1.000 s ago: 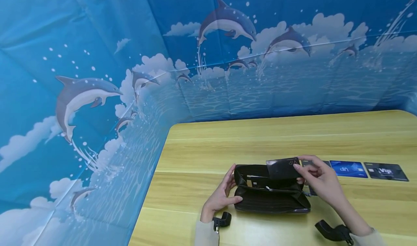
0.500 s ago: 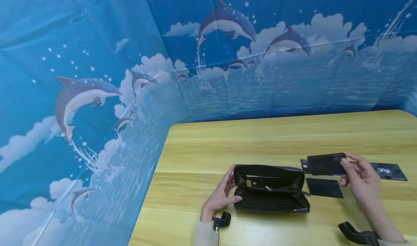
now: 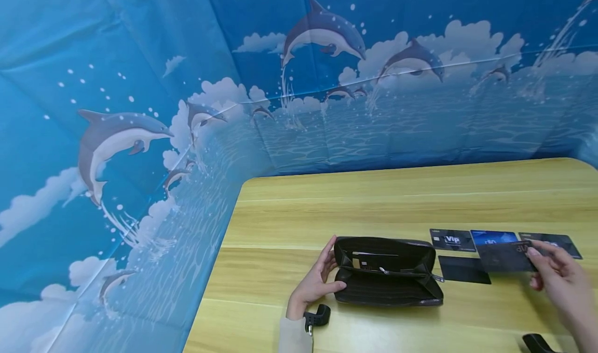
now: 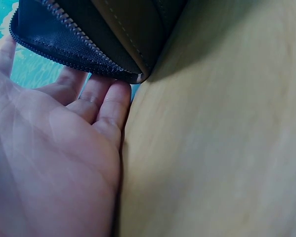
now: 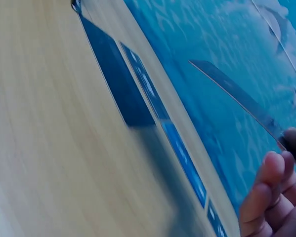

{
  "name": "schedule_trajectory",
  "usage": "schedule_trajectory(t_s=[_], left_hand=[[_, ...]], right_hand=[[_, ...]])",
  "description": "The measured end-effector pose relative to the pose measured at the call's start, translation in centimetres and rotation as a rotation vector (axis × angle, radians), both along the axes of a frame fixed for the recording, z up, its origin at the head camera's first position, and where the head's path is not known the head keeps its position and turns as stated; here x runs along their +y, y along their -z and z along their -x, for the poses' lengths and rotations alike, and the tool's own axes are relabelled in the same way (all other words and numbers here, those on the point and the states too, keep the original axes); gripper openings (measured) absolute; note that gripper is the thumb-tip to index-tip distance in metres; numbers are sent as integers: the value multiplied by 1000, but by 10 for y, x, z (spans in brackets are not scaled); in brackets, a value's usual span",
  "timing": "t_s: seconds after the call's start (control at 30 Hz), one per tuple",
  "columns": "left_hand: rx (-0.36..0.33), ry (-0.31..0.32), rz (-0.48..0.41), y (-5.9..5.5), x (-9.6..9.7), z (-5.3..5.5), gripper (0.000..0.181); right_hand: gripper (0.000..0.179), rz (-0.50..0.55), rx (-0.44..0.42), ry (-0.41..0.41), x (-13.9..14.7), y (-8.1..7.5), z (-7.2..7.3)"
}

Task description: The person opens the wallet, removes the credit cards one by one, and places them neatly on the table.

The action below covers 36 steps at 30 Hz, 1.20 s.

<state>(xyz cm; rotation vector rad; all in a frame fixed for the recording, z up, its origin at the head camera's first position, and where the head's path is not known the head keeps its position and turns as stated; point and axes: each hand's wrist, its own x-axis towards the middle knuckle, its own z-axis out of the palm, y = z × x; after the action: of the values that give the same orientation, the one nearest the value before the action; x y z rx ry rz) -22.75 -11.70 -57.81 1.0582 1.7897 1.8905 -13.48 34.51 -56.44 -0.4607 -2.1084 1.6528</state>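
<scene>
A black zip-around wallet lies unzipped and spread on the table, its card slots and a few cards inside showing. My left hand grips its left end, thumb on the near side and fingers round the far side; in the left wrist view the fingertips meet the zipped edge. Over to the right, my right hand pinches a black VIP card by its right end. The right wrist view shows this card raised above the table. Beside the wallet lies a plain black card, left of the held one.
Behind, in a row, lie a dark Vip card, a blue card partly covered by the held one, and another dark card. A blue dolphin-print sheet rises past the far edge of the wooden table.
My right hand has carried the black VIP card from over the wallet to the right, then lower toward the near side of the row. The left hand keeps its place on the wallet.
</scene>
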Motion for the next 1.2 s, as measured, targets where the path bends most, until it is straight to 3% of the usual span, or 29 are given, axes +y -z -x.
schedule_trajectory(t_s=[0.2, 0.37, 0.67, 0.77, 0.9, 1.0, 1.2], left_hand=[[-10, 3, 6, -9, 0, -3, 95], [-1, 8, 7, -24, 1, -8, 93], [-7, 7, 5, -26, 1, -9, 93], [-9, 4, 13, -25, 1, -9, 93], [-15, 1, 25, -25, 0, -9, 94], [-16, -1, 29, -26, 1, -9, 94], [-26, -6, 36, -28, 1, -10, 94]], right_hand=[[29, 3, -17, -42, 19, 16, -7], [30, -34, -113, -8, 25, 23, -10], [36, -81, -104, -21, 29, 32, -15], [37, -147, -158, 1, 30, 36, -14], [18, -286, -277, 54, 28, 37, -8], [44, -380, -369, 101, 25, 36, -4], [43, -426, -427, 173, 22, 34, 0]])
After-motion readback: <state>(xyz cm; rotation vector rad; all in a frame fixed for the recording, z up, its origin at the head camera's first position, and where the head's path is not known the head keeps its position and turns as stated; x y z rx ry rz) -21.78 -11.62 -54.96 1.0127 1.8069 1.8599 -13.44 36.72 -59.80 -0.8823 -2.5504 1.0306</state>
